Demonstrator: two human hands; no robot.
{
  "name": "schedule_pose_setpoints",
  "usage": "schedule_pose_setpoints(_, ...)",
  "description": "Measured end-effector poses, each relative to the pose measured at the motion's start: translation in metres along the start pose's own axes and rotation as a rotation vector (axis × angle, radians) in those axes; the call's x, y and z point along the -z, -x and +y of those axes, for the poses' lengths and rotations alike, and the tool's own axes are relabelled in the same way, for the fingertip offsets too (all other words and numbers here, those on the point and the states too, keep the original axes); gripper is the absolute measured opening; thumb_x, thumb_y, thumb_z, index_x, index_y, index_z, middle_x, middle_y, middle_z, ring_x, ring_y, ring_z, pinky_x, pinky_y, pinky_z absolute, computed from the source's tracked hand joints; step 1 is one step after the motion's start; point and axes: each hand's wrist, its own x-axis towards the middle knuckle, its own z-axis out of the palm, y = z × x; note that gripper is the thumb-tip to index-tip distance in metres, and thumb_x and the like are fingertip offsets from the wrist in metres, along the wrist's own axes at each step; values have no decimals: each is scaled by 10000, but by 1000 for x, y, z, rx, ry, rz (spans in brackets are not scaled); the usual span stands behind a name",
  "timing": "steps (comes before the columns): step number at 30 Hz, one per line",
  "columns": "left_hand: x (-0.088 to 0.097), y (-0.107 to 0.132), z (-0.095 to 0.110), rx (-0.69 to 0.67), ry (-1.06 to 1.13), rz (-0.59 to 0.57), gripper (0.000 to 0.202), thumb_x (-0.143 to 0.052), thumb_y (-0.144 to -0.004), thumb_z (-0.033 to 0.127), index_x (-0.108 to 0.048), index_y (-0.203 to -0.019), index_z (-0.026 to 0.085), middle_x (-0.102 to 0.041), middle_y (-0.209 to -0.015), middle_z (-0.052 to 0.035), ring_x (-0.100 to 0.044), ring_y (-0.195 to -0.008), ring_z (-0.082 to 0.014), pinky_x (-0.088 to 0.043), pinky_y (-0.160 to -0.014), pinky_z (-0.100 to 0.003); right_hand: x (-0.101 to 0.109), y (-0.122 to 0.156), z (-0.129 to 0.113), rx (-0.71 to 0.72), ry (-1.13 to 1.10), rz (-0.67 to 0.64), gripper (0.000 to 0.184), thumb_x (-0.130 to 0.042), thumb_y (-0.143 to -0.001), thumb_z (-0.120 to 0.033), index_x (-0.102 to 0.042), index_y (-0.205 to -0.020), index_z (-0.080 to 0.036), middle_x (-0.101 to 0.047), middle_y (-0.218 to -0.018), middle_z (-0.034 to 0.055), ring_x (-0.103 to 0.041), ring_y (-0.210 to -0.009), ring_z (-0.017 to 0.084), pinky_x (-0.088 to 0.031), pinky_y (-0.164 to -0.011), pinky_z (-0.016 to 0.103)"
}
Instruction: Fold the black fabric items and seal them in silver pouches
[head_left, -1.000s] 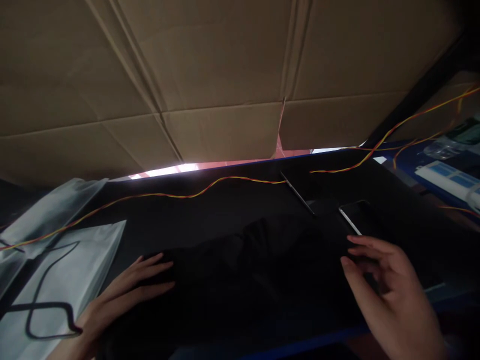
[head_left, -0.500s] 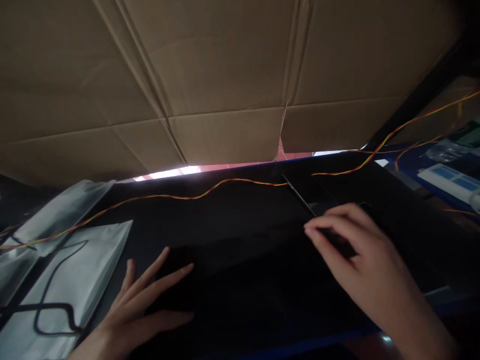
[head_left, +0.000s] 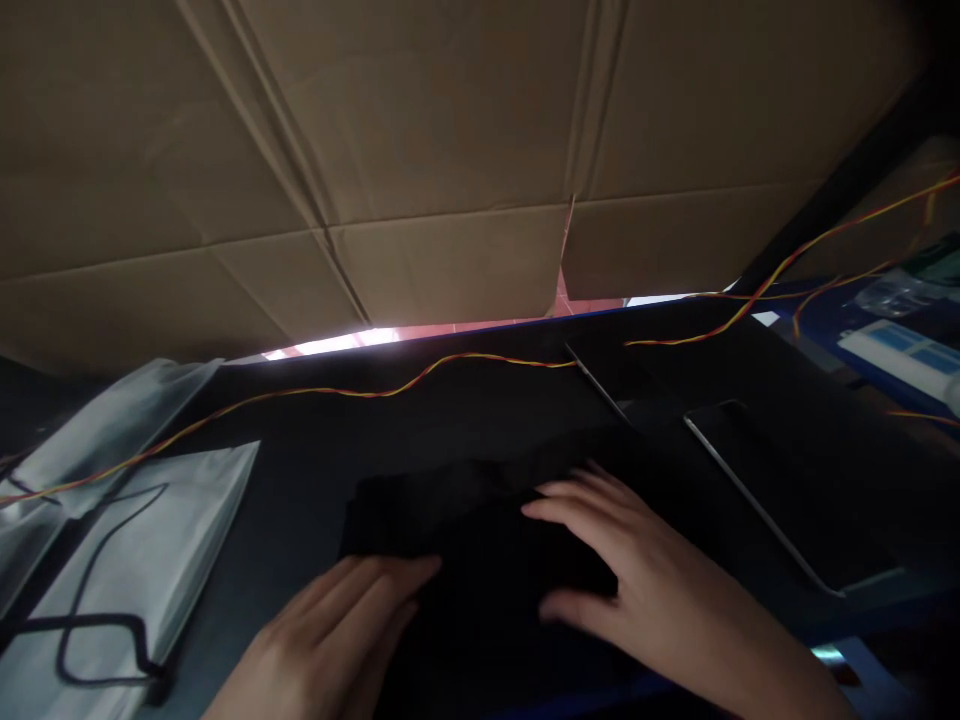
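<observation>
A black cloth (head_left: 480, 560), folded or bunched, lies on the dark tabletop in front of me, its outline hard to make out in the dim light. At its left edge my left hand (head_left: 337, 620) has its fingers pressed together, with the cloth apparently pinched between fingers and thumb. My right hand (head_left: 622, 560) rests over the right part of the cloth, open, thumb well apart from the fingers and nothing gripped.
Right of my hand lies a flat black phone-like slab (head_left: 787, 490); a similar slab (head_left: 607, 375) sits farther back. A red-yellow twisted wire (head_left: 375, 394) crosses behind. Pale pouches (head_left: 165, 550) and a black cable (head_left: 112, 618) lie left. Cardboard (head_left: 450, 150) stands behind; a white-blue package (head_left: 904, 355) sits right.
My right hand has moved left and down from beside the slabs, uncovering the nearer one, and its pinch has opened. My left hand has shifted right, its spread fingers now together at the cloth.
</observation>
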Motion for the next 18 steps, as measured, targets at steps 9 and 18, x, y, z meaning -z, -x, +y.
schedule_pose_setpoints(9,6,-19,-10,127,-212,-10,537,-428,-1137,439,-439,-1674,420,-516,-1730,29,-480,-1610,-318,-490,-1247,-645,23,-7,0,-17,-24,-304,647,-919,-827,-656,-729,-1430,-520,-130,-1846,-71,-11,-1677,514,-220,-1265,848)
schedule_pose_setpoints(18,-18,-5,-19,68,-265,-158,1134,-846,-855,608,-241,-1775,334,-239,-1838,-150,-250,-1660,-540,-371,-1180,-868,-2,-14,13,20,118,93,749,-738,-1037,-510,-446,-1704,-334,-378,-1809,45,-368,-1658,374,-428,-1289,662)
